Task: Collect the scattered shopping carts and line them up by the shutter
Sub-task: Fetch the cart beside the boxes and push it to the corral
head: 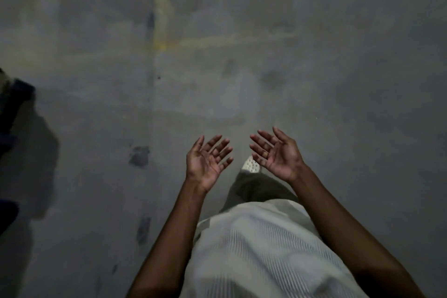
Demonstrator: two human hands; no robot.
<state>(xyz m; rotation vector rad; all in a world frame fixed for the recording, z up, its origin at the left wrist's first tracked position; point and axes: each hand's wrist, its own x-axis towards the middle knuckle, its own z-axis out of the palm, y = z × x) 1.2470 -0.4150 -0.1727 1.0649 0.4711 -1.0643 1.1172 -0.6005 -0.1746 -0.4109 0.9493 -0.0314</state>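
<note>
A: Any shopping carts in view?

B: None that I can make out, and no shutter either. The view looks nearly straight down at a bare concrete floor (314, 68) in dim light. Where the carts stand, and how many are lined up, can't be told from here.

A: So how far along is the job?

B: Judging by this alone, the person is between carts, with nothing in hand. Whether any row exists yet is out of sight, so I'd assume a cart remains to be found and brought over.

A: What are the hands doing?

B: The left hand (205, 161) and the right hand (278, 153) are both raised in front of the body, palms up and turned slightly toward each other, near one another but apart. The fingers (222, 150) are spread and loosely curled, gripping nothing.

A: Anything else around?

B: A faded yellow painted line (160, 7) runs up the floor with a fainter branch going off to the right. Dark shapes (12, 109) sit at the left edge, too blurred to name; I can't say whether they belong to a cart. Below the hands there's a white ribbed shirt (261, 249) and the tip of a pale perforated shoe (251, 164).
</note>
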